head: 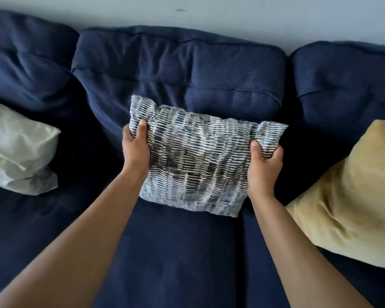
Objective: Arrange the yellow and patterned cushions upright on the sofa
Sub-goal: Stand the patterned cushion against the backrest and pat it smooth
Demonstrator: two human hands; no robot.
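A grey-and-white patterned cushion (198, 156) stands on the middle seat of the navy sofa (178, 252), leaning toward the middle back cushion. My left hand (136, 150) grips its left edge, thumb on the front face. My right hand (263, 167) grips its right edge the same way. A yellow cushion (351, 194) leans on the right seat, against the right back cushion, partly cut off by the frame edge.
A pale green-white cushion (16, 150) lies on the left seat. Three navy back cushions (182, 70) run along a light wall (209, 14). Bare seat fabric lies in front of the patterned cushion.
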